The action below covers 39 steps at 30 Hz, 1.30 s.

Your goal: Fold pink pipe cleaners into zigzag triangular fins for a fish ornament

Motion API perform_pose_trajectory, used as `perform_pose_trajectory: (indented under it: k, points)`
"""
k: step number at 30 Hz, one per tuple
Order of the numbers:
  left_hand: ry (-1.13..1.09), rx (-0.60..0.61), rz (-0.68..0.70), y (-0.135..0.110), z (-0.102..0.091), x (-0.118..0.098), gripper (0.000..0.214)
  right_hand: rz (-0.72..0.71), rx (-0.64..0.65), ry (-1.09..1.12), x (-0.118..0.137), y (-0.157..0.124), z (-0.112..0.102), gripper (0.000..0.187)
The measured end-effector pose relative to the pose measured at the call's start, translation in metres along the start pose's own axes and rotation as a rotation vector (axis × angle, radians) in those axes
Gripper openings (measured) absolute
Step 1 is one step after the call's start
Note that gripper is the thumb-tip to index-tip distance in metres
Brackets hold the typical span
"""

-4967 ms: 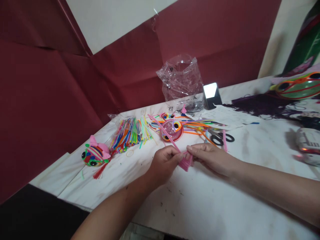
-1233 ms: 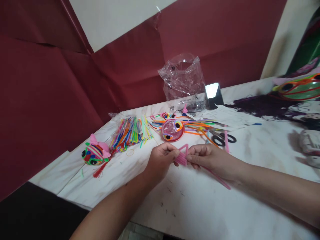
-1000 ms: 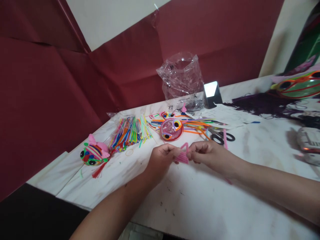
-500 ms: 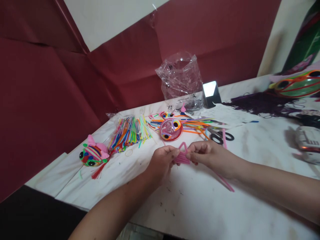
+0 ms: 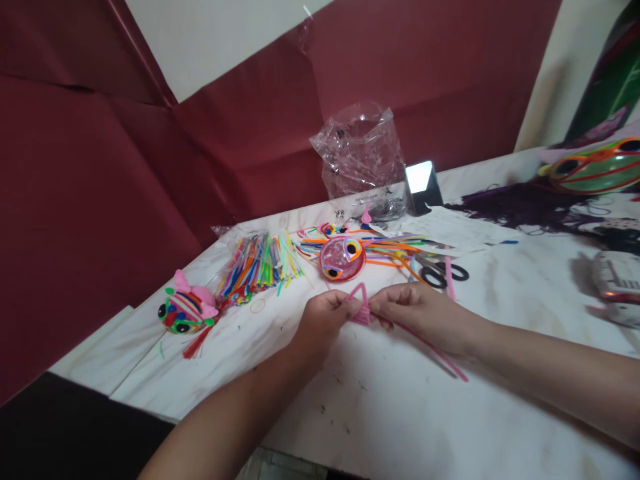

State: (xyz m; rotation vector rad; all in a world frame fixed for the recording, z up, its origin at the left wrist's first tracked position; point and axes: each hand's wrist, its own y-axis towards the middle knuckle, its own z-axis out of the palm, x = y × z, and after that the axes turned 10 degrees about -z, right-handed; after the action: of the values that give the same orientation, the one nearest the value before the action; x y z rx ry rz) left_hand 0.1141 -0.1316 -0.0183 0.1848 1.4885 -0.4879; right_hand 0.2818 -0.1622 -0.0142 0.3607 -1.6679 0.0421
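Between my two hands is a pink pipe cleaner [image 5: 361,313], bent into close rows with a pointed loop standing up at the top. My left hand [image 5: 327,317] pinches the folded part from the left. On the other side my right hand [image 5: 417,310] is closed at its right edge, thumb and fingers together. A long loose end of the pink pipe cleaner trails from under my right hand down to the right. Just beyond my hands lies a clear round shape [image 5: 343,260] with a red rim and two orange-and-purple eyes. My fingertips partly hide the folds.
Black-handled scissors [image 5: 444,273] lie behind my right hand. A bundle of coloured pipe cleaners [image 5: 257,267] and a finished colourful fish [image 5: 187,307] are at left. A clear plastic bag [image 5: 363,153] and a dark upright device [image 5: 423,188] stand at the back. A white gadget [image 5: 617,287] sits at right.
My right hand has shifted slightly along the pink pipe cleaner. The folded part now looks narrower and more upright, and more of the trailing end shows. My left hand keeps its pinch.
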Motion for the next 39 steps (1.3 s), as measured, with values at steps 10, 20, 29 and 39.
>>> perform_pose_trajectory:
  k: [10,20,29,39]
  points:
    - [-0.03,-0.007,-0.082,0.002,0.002,0.002,0.026,0.03,-0.004,0.028,-0.009,0.0,0.002,0.019]
    - [-0.095,0.091,-0.086,0.004,-0.002,0.003,0.027,0.026,0.105,-0.013,-0.014,0.0,0.0,0.012]
    - [0.063,-0.04,-0.022,-0.001,0.003,-0.001,0.021,0.01,0.135,-0.045,-0.014,-0.001,0.002,0.007]
    - [-0.065,0.031,-0.017,0.002,0.003,0.007,0.02,-0.007,-0.015,-0.009,-0.013,0.002,0.003,0.012]
